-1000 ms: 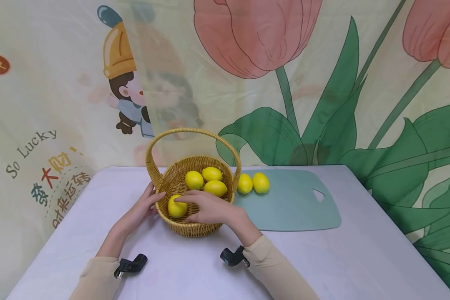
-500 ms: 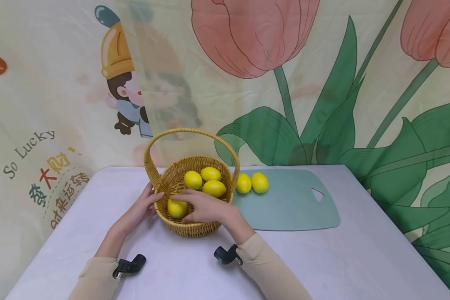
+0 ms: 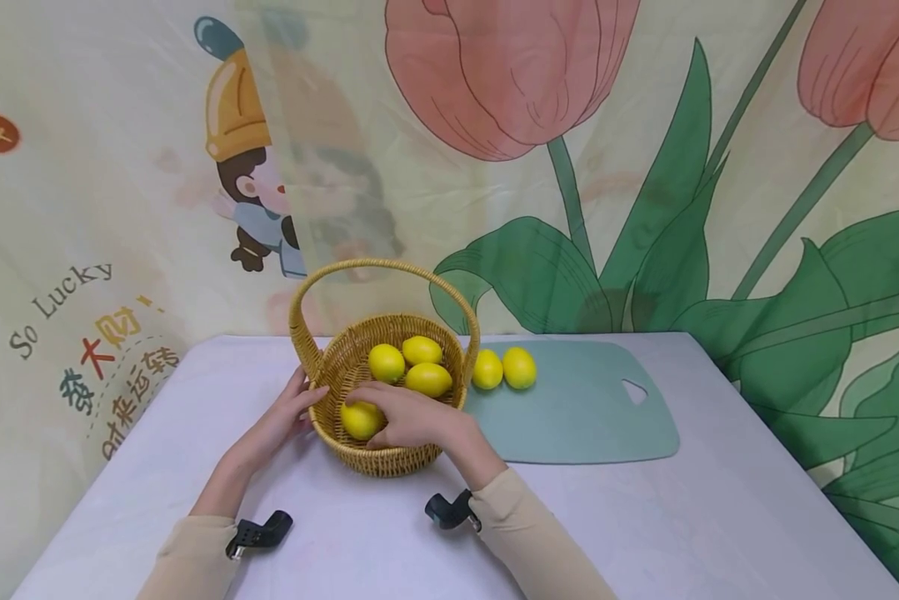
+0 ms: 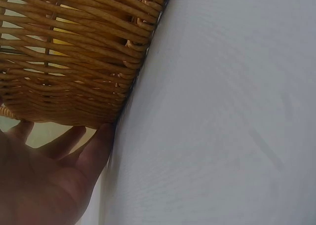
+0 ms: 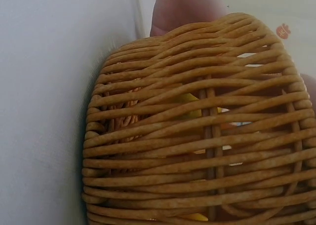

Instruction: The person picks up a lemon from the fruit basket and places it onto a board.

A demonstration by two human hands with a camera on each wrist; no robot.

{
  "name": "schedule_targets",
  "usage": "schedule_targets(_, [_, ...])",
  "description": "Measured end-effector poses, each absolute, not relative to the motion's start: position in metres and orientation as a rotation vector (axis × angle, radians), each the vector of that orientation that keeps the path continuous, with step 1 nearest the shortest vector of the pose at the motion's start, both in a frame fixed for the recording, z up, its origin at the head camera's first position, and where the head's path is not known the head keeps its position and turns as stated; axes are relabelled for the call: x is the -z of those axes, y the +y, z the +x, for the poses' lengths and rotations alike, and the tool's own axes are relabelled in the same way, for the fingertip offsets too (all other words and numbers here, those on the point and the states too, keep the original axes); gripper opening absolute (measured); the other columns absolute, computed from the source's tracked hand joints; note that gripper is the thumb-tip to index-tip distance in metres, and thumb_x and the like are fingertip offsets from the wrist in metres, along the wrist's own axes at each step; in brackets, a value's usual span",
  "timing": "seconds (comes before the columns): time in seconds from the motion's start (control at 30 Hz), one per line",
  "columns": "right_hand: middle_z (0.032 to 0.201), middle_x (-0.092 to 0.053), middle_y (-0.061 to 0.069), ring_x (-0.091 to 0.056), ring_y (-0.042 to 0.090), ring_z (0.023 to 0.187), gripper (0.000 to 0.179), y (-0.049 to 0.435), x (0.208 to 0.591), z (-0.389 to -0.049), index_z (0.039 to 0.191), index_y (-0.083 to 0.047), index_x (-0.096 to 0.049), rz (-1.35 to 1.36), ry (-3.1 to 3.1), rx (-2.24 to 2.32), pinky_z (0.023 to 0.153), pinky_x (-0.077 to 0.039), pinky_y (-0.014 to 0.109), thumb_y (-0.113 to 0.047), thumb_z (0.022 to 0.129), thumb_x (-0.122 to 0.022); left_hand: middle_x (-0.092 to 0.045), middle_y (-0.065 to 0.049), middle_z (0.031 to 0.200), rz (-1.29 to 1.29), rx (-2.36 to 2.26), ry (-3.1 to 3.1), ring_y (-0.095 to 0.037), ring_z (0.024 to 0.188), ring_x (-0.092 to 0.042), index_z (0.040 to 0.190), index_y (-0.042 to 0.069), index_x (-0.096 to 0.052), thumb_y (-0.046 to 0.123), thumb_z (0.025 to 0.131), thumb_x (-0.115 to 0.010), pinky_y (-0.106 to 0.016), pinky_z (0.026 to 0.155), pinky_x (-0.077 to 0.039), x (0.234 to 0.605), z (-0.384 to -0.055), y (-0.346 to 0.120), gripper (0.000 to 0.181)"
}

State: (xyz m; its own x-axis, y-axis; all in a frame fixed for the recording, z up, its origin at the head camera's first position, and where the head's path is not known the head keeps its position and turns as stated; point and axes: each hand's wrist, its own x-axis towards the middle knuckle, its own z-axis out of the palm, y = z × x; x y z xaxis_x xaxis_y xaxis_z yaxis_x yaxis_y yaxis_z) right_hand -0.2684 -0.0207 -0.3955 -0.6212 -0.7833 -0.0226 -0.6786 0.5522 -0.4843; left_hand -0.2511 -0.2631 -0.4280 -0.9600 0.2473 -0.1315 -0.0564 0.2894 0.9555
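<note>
A wicker basket (image 3: 385,464) with a tall arched handle stands on the white-covered table, several yellow lemons inside. At its left side, my left hand (image 3: 284,417) holds the basket, the thumb over the rim and the fingers along the outer wall. In the left wrist view, fingertips touch the weave low down near the table. My right hand (image 3: 412,417) reaches over the near right rim and grips a lemon (image 3: 360,422) at the basket's front left, fingers on top and thumb beside it. Part of that lemon is covered by the fingers.
Behind the right hand lie three more lemons (image 3: 428,380) in the basket. To the right is a pale green cutting board (image 3: 584,417) with two lemons (image 3: 520,367) at its left end. A printed curtain (image 3: 494,208) hangs behind the table.
The front lemon has shifted slightly right within the basket, with my right fingers now closer around it. The left hand keeps its place at the basket's side.
</note>
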Motion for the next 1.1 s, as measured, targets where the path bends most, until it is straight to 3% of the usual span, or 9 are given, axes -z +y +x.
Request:
schedule_targets(0.2, [0.131, -0.061, -0.012, -0.058, 0.008, 0.114, 0.051, -0.0206, 0.396, -0.2685, 0.133, -0.03, -0.056, -1.208, 2.556, 0.659, 0.103, -0.048, 0.031, -0.019, 0.087, -0.075, 0.002, -0.015, 0.169, 0.157, -1.726, 2.302, -0.043, 0.151, -0.021, 0.157, 0.034, 0.017, 0.042, 0.105, -0.039, -0.06, 0.118, -0.027, 0.428, -0.2491, -0.2638, 0.077])
schedule_targets(0.5, [0.139, -0.061, -0.011, -0.054, 0.011, 0.131, 0.053, -0.0192, 0.3979, -0.2663, 0.14, -0.027, -0.058, -1.248, 2.541, 0.567, 0.112, -0.043, 0.031, -0.02, 0.09, -0.072, 0.004, -0.013, 0.169, 0.153, -1.726, 2.298, -0.043, 0.153, -0.012, 0.157, 0.035, 0.017, 0.043, 0.105, -0.04, -0.061, 0.119, -0.021, 0.4277, -0.2476, -0.2628, 0.077])
schedule_targets(1.1, [0.13, -0.063, -0.01, -0.057, 0.007, 0.112, 0.05, -0.0152, 0.3975, -0.2671, 0.138, -0.027, -0.059, -1.277, 2.615, 0.618, 0.097, -0.049, 0.026, -0.026, 0.089, -0.07, 0.003, -0.012, 0.169, 0.183, -1.738, 2.298, -0.043, 0.153, -0.012, 0.158, 0.034, 0.016, 0.041, 0.106, -0.039, -0.062, 0.119, -0.02, 0.4271, -0.2475, -0.2605, 0.076])
